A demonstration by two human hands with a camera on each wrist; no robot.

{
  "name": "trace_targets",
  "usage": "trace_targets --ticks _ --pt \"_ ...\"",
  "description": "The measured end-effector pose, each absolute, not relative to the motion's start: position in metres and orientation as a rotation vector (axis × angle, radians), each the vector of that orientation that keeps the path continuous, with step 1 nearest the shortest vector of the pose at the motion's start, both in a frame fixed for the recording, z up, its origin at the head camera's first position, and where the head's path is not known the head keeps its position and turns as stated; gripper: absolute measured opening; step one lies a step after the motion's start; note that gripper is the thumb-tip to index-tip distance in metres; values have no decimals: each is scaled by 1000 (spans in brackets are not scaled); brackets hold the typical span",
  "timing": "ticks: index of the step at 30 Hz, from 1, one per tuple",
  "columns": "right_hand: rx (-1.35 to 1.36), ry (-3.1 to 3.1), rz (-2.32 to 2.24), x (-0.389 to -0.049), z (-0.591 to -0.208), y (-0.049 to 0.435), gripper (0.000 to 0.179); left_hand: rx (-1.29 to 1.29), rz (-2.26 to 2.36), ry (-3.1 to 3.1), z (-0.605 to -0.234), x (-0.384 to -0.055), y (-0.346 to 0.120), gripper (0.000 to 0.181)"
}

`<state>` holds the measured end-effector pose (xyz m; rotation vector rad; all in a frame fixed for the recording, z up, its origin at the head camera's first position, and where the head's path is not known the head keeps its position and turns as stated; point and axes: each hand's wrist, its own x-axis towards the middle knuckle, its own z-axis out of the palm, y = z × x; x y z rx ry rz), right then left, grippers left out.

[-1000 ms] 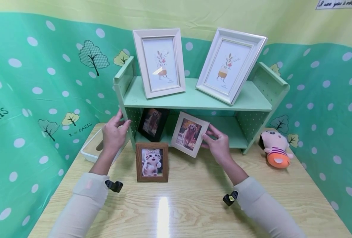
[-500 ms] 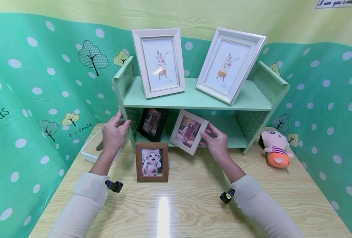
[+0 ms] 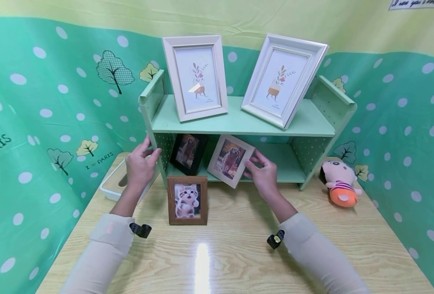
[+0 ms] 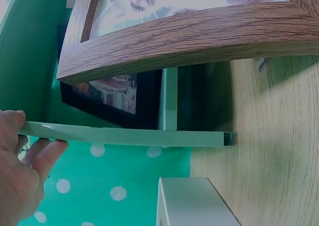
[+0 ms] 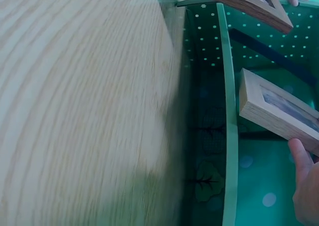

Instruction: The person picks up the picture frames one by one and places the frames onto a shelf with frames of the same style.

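My right hand (image 3: 263, 172) pinches the right edge of a pale wooden photo frame (image 3: 213, 166) with a dog picture. That frame is tilted at the front of the lower level of a green shelf (image 3: 235, 126). My left hand (image 3: 140, 165) grips the shelf's left side panel; in the left wrist view its fingers (image 4: 47, 153) lie at the panel's edge. A black photo frame (image 3: 198, 157), also with a dog picture, stands tilted at the lower left. In front of the shelf a brown wooden photo frame (image 3: 171, 204) with a kitten picture stands on the table.
On the top level stand a cream frame (image 3: 173, 77) and a white frame (image 3: 260, 77), both with plant prints. A white tray-like box (image 3: 108, 192) lies left of the shelf, a plush doll (image 3: 339, 183) right. Wooden table (image 3: 239, 245) in front; a patterned cloth hangs behind.
My right hand has moved the pale photo frame left and slightly up, nearer the black one and into the lower level. The left hand has stayed in place.
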<state>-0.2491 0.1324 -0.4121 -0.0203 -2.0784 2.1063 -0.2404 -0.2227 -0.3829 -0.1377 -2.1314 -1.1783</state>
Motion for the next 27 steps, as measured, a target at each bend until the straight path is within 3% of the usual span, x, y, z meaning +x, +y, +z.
trace_targets --ticks 27 --pt "-51 -1997 2143 -263 -415 115 63 -140 -1183 -2123 -383 -241 -222 57"
